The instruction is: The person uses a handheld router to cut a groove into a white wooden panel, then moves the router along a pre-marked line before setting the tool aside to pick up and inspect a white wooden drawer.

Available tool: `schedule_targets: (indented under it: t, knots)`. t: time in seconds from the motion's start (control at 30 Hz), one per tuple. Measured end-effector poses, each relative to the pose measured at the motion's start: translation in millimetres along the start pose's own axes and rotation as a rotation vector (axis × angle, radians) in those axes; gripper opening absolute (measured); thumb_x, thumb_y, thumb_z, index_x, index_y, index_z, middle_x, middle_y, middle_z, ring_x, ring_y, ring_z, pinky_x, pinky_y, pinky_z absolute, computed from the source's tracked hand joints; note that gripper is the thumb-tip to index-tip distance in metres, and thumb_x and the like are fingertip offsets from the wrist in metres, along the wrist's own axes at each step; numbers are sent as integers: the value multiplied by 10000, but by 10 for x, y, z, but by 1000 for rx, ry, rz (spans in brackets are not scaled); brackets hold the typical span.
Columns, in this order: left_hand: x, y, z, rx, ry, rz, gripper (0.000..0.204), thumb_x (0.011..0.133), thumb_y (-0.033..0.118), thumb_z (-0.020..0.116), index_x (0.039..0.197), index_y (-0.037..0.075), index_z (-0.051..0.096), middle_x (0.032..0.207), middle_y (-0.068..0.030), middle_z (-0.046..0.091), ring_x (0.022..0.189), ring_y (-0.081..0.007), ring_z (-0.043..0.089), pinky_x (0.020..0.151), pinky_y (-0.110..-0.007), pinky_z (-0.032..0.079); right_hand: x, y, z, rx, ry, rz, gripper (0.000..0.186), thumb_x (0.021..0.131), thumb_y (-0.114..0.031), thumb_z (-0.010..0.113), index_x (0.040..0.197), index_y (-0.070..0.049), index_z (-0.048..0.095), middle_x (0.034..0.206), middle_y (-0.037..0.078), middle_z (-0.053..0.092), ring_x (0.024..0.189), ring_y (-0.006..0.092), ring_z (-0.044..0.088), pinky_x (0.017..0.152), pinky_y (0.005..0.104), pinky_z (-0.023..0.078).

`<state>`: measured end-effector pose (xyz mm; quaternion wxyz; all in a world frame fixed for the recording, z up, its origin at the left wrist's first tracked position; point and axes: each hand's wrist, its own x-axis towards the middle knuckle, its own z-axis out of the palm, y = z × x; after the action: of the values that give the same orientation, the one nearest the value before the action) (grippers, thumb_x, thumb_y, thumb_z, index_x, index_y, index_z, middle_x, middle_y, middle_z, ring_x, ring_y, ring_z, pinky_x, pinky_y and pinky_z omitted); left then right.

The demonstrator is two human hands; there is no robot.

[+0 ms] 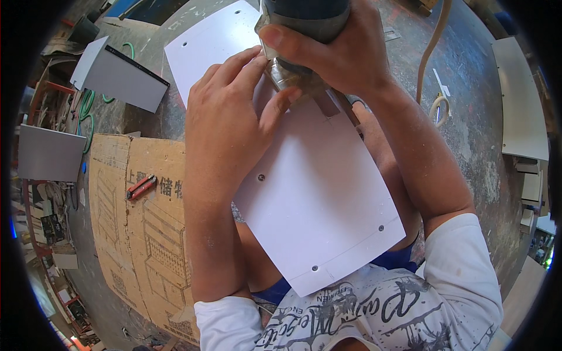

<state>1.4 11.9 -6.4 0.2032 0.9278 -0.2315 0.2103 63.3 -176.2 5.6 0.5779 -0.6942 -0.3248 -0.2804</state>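
Note:
A white board [328,193] with small round fittings near its edges lies across my lap. A similar white surface [216,35] shows beyond my hands; whether it is the same board is hidden. My right hand [339,52] is wrapped round the dark body of a trim router [304,17], which stands over the board. My left hand [234,99] is closed about the router's clear lower part, its thumb at the near side and its fingertips at the far left. A rectangular notch [326,106] shows in the board beside the router's base.
A flattened cardboard box [117,234] lies on the floor at the left, with a red utility knife [141,187] on it. White panels [132,79] stand beyond it, near a green hose [86,111]. A pale cable [430,52] hangs right of the router. More panels [521,99] line the right side.

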Motion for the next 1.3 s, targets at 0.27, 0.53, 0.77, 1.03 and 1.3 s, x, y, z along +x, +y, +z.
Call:
schedule_targets:
  t: [0.27, 0.53, 0.77, 1.03, 1.3]
  knots:
    - [15, 5, 29, 2, -11, -2, 525, 895, 425, 753, 1238, 29, 723, 1304, -124, 698, 1177, -297, 645, 1059, -434, 451, -18, -6, -27, -43, 4, 4, 485, 775, -214, 873, 1157, -27, 641, 936, 74, 717, 827, 151, 684, 755, 324, 569]
    - [22, 6, 43, -1, 13, 4, 515, 889, 445, 757, 1218, 50, 734, 1262, -121, 708, 1155, -304, 647, 1036, -442, 455, -17, 55, -67, 10, -11, 56, 478, 774, -194, 873, 1156, -25, 638, 938, 71, 719, 830, 143, 685, 756, 316, 570]
    - [23, -27, 13, 14, -5, 5, 818, 781, 569, 834, 1360, 27, 632, 1256, -176, 701, 1169, -365, 651, 1012, -471, 494, -5, 16, -53, 66, 25, 13, 462, 797, -205, 866, 1153, -23, 635, 907, 67, 714, 808, 145, 686, 737, 319, 573]
    - [-3, -78, 52, -158, 24, -20, 1509, 307, 829, 817, 1531, 25, 456, 1279, -196, 698, 1186, -360, 650, 1052, -473, 471, 118, -147, -612, -44, 328, 26, 252, 890, -215, 814, 1026, -43, 690, 846, 16, 696, 709, 74, 644, 633, 253, 534]
    - [12, -96, 1, -106, -35, 4, 1481, 318, 850, 815, 1492, 3, 499, 1276, -178, 700, 1216, -355, 635, 1091, -476, 436, -269, -25, -1540, -303, 627, 32, 209, 885, -174, 795, 1005, -34, 697, 846, 8, 693, 706, 86, 631, 634, 252, 510]
